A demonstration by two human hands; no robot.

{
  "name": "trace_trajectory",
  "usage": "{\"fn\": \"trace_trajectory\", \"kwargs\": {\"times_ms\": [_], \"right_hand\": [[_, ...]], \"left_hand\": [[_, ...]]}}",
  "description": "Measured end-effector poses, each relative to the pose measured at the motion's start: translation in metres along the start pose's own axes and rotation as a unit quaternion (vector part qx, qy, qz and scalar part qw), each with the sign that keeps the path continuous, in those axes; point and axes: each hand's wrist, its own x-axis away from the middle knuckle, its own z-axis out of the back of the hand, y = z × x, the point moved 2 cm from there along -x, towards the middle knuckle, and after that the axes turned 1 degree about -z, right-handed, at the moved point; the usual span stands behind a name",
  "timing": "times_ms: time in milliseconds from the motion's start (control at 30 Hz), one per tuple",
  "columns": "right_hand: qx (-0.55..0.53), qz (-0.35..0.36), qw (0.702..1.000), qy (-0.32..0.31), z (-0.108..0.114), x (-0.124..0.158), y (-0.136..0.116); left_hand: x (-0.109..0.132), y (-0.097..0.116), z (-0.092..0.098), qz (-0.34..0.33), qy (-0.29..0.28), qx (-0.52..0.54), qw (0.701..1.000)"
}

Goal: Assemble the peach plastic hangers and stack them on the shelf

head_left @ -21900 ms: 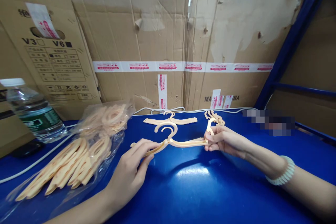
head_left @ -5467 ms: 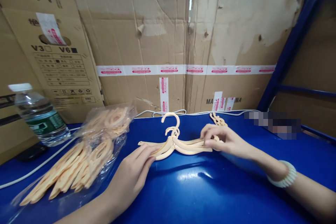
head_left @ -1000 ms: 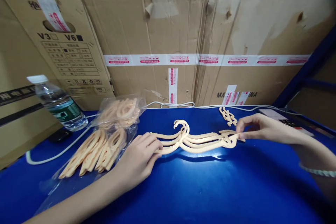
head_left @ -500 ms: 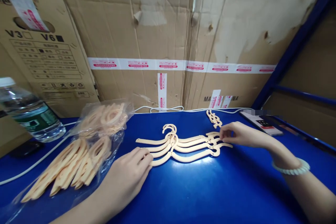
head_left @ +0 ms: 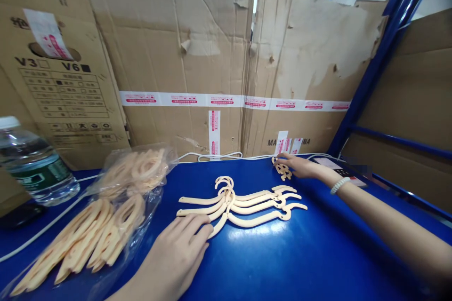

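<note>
Torn brown cardboard sheets with white-and-red tape (head_left: 176, 56) stand upright along the back, above a glossy blue tabletop (head_left: 254, 268). A blue metal frame (head_left: 374, 61) slants up at the right.

On the left side of the tabletop, clear plastic film (head_left: 171, 155) lies around 2 groups of long cream hanger parts (head_left: 84, 235), the nearer group slanting lengthwise toward the lower left.

At the centre of the tabletop, 3 slim cream plastic clothes hangers (head_left: 252, 222) lie partly overlapped, staggered from near to far. Their long axes run left to right, roughly level with the back edge. Their hooks are bunched at the middle, pointing away from the person toward the cardboard and curling open to the left.

Beyond the film, at the far left, stands a clear plastic bottle with a white cap and green label (head_left: 33, 167).

The left hand (head_left: 180, 251) is low and loosely curved, fingers close together, over the left arm of the nearest hanger; whether it grips that arm cannot be told.

The right hand (head_left: 300, 166) reaches to the back, fingers partly bent over a small heap of curved cream plastic pieces (head_left: 283, 170); whether it has hold of any cannot be told.

Similar curved cream end pieces (head_left: 295, 206) sit at the hangers' right ends, tips pointing right. Smallest is a pale beaded bracelet (head_left: 340, 185) around the right wrist.
</note>
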Motion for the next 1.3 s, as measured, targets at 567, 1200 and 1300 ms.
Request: {"fn": "trace_trajectory", "kwargs": {"times_ms": [567,1200,1300], "right_hand": [[0.047,-0.081,0.995,-0.026,0.014,-0.03,0.007],[0.009,0.058,0.995,0.08,-0.058,0.039,-0.149],[0.018,0.04,0.994,0.096,-0.058,0.023,-0.134]], "left_hand": [[0.002,0.002,-0.003,0.043,-0.068,0.008,0.997],[-0.03,-0.015,-0.029,0.183,-0.275,0.018,0.944],[-0.045,-0.026,-0.04,0.182,-0.275,0.025,0.944]]}}
